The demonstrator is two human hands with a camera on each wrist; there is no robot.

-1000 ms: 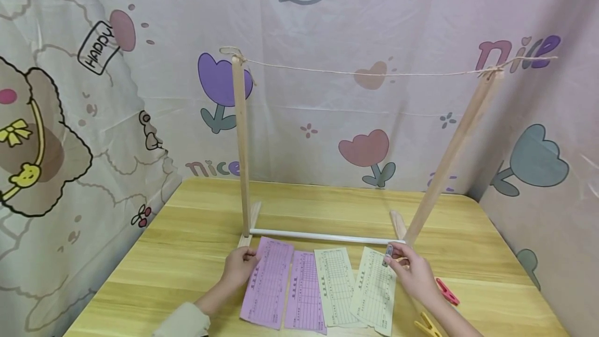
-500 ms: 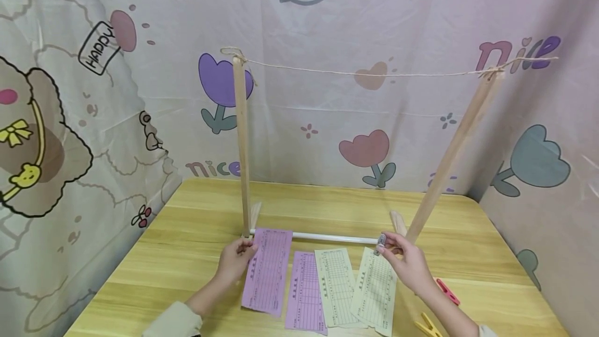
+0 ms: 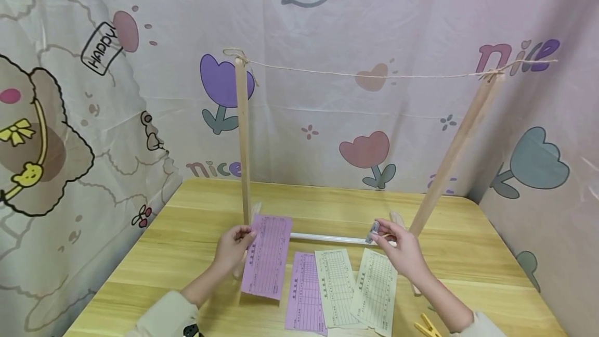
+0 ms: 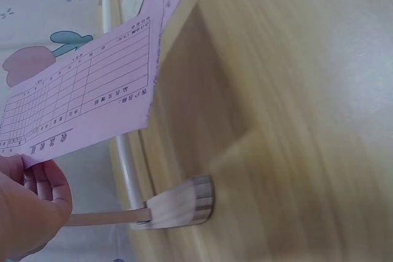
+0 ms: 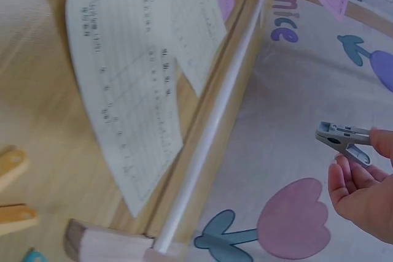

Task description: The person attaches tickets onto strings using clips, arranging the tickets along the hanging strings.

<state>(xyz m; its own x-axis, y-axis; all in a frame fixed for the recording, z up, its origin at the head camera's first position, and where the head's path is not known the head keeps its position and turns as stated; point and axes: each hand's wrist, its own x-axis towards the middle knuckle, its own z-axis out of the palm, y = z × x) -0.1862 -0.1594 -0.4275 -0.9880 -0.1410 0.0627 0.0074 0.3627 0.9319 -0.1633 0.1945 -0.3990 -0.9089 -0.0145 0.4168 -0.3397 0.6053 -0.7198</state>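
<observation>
My left hand [image 3: 234, 247] pinches the left edge of a purple printed paper slip [image 3: 268, 256], which is lifted off the table and casts a shadow in the left wrist view. A grey clothespin [image 5: 344, 140] is held between the thumb and fingers of my right hand [image 3: 402, 247], above the white bar. On the table lie a second purple slip [image 3: 306, 293] and two pale green slips, one [image 3: 337, 287] partly under the other [image 3: 376, 290]. Overhead, a string [image 3: 360, 74] runs between two wooden posts.
The left post [image 3: 243, 139] and the leaning right post [image 3: 456, 155] stand on wooden feet, joined low by a white bar [image 3: 327, 238]. A yellow clothespin [image 3: 427, 325] lies at the front right of the table [image 3: 505, 295]. Behind hangs a printed cloth.
My left hand has raised the purple slip upward from the table. My right hand, with the grey clothespin, has moved up and to the left, away from the green slip.
</observation>
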